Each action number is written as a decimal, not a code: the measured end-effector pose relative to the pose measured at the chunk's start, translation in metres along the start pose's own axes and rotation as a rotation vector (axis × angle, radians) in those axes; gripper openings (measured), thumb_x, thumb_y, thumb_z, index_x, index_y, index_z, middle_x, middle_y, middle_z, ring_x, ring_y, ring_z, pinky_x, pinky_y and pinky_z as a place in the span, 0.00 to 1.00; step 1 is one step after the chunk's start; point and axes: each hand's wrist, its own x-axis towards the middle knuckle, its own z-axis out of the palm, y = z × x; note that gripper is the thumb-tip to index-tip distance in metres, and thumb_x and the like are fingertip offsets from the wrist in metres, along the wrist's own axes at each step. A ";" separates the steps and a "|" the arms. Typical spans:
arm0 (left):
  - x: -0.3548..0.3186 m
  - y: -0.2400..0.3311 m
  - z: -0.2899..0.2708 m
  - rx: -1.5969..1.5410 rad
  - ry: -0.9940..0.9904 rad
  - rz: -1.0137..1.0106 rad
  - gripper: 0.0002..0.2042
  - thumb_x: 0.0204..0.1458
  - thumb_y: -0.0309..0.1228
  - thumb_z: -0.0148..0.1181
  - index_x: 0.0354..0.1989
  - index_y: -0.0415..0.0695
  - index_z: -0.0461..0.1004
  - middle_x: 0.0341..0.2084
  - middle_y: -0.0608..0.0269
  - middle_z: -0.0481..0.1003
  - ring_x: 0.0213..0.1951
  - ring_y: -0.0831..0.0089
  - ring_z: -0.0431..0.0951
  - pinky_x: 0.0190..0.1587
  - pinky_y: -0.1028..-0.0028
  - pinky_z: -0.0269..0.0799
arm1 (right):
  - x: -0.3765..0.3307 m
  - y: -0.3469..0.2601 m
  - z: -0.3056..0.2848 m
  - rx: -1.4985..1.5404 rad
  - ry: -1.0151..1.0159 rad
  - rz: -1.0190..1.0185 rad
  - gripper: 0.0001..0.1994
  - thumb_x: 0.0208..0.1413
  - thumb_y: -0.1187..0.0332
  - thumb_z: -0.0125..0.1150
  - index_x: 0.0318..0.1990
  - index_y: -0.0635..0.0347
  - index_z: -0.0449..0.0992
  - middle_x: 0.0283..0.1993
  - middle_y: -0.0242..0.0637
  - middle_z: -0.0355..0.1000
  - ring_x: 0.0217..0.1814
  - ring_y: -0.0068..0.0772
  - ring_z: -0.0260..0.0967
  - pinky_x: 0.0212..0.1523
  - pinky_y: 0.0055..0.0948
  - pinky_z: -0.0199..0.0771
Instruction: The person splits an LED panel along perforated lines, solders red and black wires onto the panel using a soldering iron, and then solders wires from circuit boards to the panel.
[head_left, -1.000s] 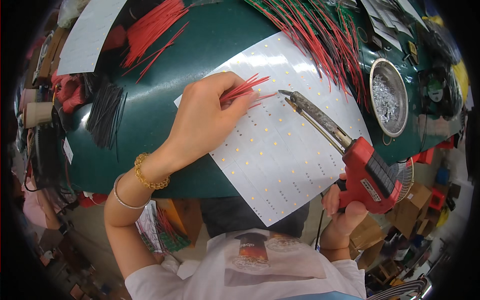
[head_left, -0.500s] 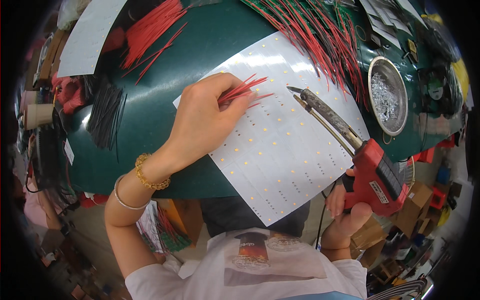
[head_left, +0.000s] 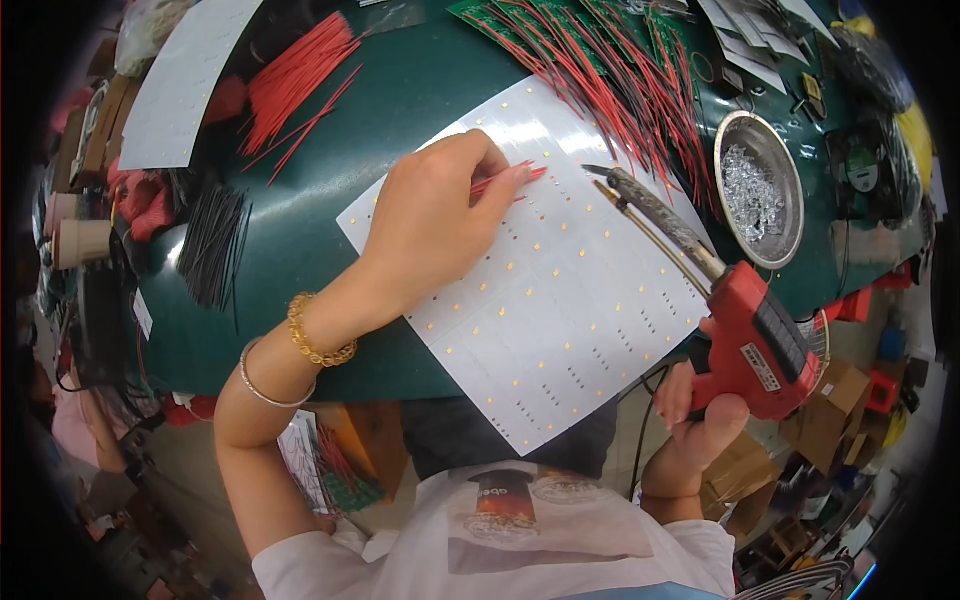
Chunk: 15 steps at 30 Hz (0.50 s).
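Note:
My left hand (head_left: 437,215) pinches a small bunch of red wires (head_left: 508,181), whose ends poke out past the thumb and fingers. Beneath it lies a white circuit board sheet (head_left: 560,290), dotted with small yellow components and rows of dark pads. My right hand (head_left: 695,405) is wrapped round the grip of a red soldering gun (head_left: 757,345). The gun's dark tip and a thin brass-coloured tube beside it point up-left over the sheet, a short way right of the red wires. Part of the right fingers is hidden behind the gun.
Loose red wires (head_left: 295,80) and black wires (head_left: 212,245) lie on the green table (head_left: 290,355) at left. Green boards with red and black wires (head_left: 625,90) sit at the back. A metal bowl (head_left: 797,190) of silvery bits stands at right. Another white sheet (head_left: 180,100) is far left.
My left hand has moved slightly right and closed tighter round the red wires, which now fan out less. The sheet has shifted a little left, while the soldering gun stays nearly in place.

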 end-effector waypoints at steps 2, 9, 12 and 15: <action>-0.002 0.001 0.001 0.020 0.008 0.021 0.08 0.50 0.29 0.59 0.25 0.35 0.72 0.17 0.63 0.72 0.20 0.82 0.67 0.24 0.80 0.62 | 0.000 0.001 0.002 -0.019 0.018 -0.003 0.44 0.48 0.35 0.50 0.51 0.76 0.58 0.12 0.24 0.54 0.09 0.16 0.52 0.12 0.17 0.55; -0.004 0.003 0.003 0.019 0.020 0.048 0.08 0.49 0.27 0.60 0.24 0.35 0.72 0.17 0.63 0.71 0.19 0.80 0.67 0.22 0.79 0.60 | 0.002 0.002 0.004 -0.046 -0.004 0.038 0.44 0.48 0.36 0.52 0.49 0.79 0.58 0.13 0.26 0.55 0.10 0.18 0.54 0.13 0.18 0.56; -0.005 0.001 0.004 0.030 0.030 0.075 0.07 0.48 0.27 0.60 0.24 0.35 0.72 0.17 0.64 0.70 0.19 0.80 0.66 0.22 0.79 0.60 | 0.003 0.001 0.005 -0.053 0.004 0.036 0.44 0.47 0.36 0.53 0.49 0.79 0.58 0.13 0.27 0.55 0.10 0.18 0.54 0.13 0.19 0.57; -0.004 0.001 0.004 0.003 0.023 0.072 0.07 0.48 0.26 0.60 0.24 0.35 0.72 0.18 0.63 0.71 0.19 0.80 0.67 0.22 0.79 0.60 | 0.002 0.001 0.006 -0.050 0.012 0.038 0.43 0.47 0.36 0.54 0.48 0.79 0.59 0.13 0.27 0.55 0.10 0.19 0.54 0.14 0.19 0.57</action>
